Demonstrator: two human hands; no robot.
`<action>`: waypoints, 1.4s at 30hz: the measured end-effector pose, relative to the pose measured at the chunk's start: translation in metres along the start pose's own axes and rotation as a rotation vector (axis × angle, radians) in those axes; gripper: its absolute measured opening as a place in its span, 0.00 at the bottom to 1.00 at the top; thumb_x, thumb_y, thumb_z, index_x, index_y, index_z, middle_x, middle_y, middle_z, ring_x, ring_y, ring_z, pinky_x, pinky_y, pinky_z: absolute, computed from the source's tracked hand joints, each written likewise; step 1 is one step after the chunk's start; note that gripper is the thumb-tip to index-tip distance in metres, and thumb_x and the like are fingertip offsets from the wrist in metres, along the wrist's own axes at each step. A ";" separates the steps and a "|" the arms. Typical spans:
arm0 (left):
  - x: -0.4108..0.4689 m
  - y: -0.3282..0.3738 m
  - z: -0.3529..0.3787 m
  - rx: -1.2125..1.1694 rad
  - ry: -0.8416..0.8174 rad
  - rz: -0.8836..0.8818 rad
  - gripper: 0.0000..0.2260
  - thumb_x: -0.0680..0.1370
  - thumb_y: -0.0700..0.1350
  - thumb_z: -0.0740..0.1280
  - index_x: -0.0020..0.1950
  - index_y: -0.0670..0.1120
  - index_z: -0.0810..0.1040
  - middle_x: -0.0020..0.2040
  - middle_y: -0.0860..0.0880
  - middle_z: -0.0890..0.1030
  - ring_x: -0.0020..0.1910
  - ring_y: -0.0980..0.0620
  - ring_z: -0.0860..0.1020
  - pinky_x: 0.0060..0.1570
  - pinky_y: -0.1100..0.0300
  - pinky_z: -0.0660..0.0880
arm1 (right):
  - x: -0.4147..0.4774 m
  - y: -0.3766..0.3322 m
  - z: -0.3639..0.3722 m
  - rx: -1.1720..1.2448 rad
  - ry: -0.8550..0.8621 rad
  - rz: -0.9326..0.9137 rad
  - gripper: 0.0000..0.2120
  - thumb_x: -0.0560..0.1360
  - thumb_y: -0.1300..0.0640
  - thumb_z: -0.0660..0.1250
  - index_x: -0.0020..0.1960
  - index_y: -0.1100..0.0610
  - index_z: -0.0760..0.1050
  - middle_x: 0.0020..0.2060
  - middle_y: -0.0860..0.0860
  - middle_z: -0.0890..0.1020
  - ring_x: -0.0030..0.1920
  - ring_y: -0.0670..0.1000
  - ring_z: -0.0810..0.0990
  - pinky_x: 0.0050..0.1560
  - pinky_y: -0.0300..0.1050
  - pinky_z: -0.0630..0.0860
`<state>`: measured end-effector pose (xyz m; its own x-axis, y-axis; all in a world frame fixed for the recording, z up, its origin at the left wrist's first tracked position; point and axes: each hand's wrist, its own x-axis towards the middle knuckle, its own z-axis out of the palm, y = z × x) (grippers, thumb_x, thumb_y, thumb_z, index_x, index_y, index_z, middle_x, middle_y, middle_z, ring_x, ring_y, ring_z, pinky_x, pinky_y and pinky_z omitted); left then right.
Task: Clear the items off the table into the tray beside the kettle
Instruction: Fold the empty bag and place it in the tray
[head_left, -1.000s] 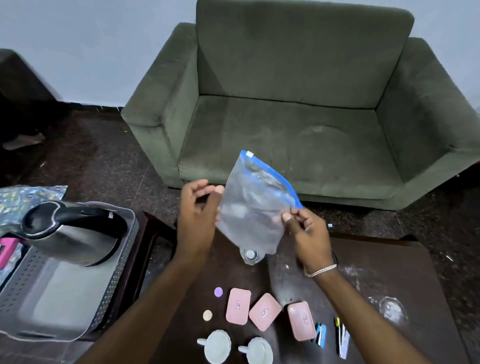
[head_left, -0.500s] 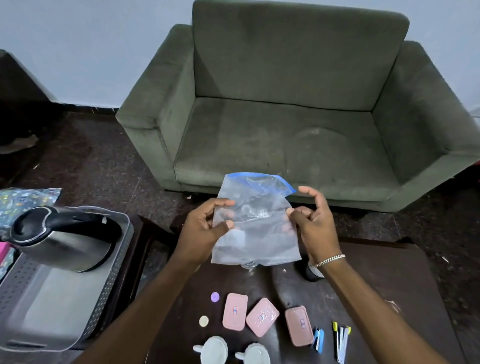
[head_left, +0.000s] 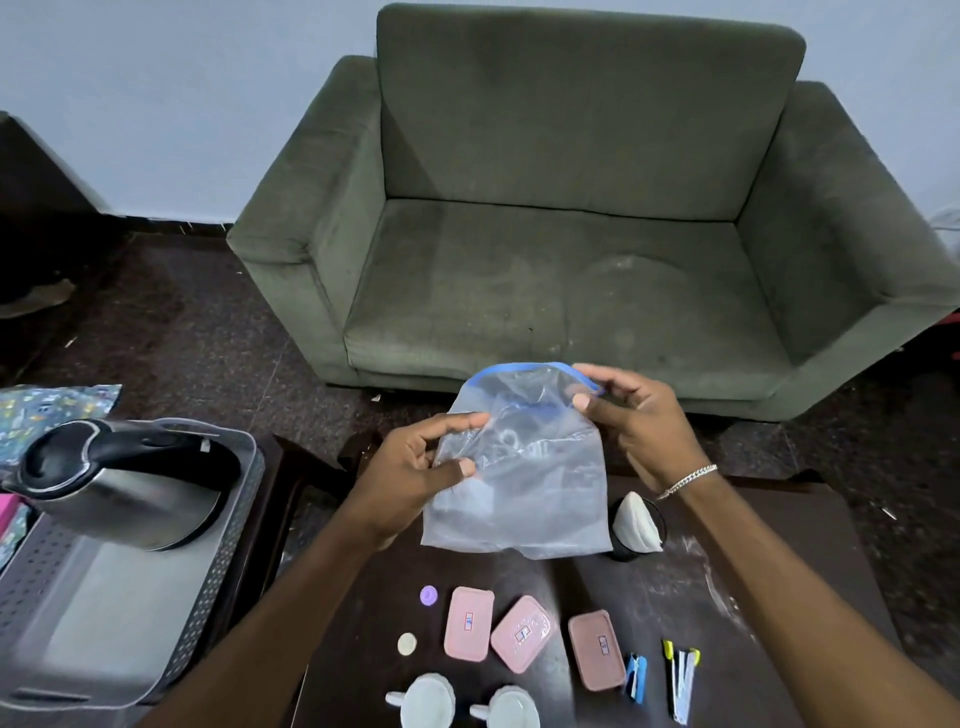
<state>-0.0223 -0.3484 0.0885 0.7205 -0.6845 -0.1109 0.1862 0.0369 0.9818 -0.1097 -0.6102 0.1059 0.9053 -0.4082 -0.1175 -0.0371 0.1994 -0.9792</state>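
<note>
I hold a clear plastic zip bag (head_left: 524, 493) with a blue seal upright above the dark table (head_left: 727, 587). My left hand (head_left: 415, 473) pinches its left side and my right hand (head_left: 639, 421) grips the blue top edge. On the table below lie three pink lidded boxes (head_left: 468, 622), a purple disc (head_left: 428, 595), a cream disc (head_left: 407, 644), two white cups (head_left: 428, 701), a blue clip (head_left: 636, 675) and several pens (head_left: 681, 680). The grey perforated tray (head_left: 218, 587) stands at the left with a steel kettle (head_left: 124, 493) in it.
A dark cup with white tissue (head_left: 636, 525) stands on the table under my right wrist. A green sofa (head_left: 571, 234) fills the space beyond the table. Patterned cloth (head_left: 47, 410) lies behind the tray.
The bag has turned from tilted to upright with its seal on top. My left hand shifted onto its left side, and my right hand rose to the blue top edge.
</note>
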 end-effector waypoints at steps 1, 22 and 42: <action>0.000 0.000 -0.001 0.016 -0.003 -0.001 0.21 0.75 0.33 0.72 0.67 0.44 0.81 0.67 0.47 0.83 0.66 0.51 0.80 0.60 0.61 0.78 | 0.001 -0.002 -0.004 0.002 -0.036 0.018 0.11 0.72 0.70 0.72 0.53 0.61 0.85 0.40 0.55 0.85 0.36 0.49 0.80 0.38 0.40 0.79; 0.007 -0.006 -0.002 0.124 0.148 -0.033 0.25 0.75 0.29 0.74 0.68 0.49 0.80 0.62 0.47 0.85 0.59 0.46 0.84 0.60 0.44 0.81 | -0.040 0.018 0.004 -0.273 0.047 -0.005 0.22 0.72 0.72 0.72 0.57 0.48 0.84 0.52 0.51 0.87 0.50 0.51 0.84 0.57 0.55 0.80; -0.014 -0.003 -0.038 0.591 0.528 0.026 0.07 0.82 0.43 0.67 0.45 0.47 0.73 0.34 0.55 0.75 0.32 0.60 0.70 0.36 0.63 0.68 | -0.037 0.025 0.063 -0.458 0.002 -0.102 0.08 0.79 0.61 0.68 0.52 0.50 0.74 0.43 0.55 0.82 0.42 0.54 0.80 0.45 0.54 0.75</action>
<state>-0.0072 -0.3110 0.0808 0.9688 -0.2477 0.0000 -0.1141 -0.4463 0.8876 -0.1177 -0.5335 0.0961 0.9132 -0.4071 -0.0168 -0.1315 -0.2555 -0.9578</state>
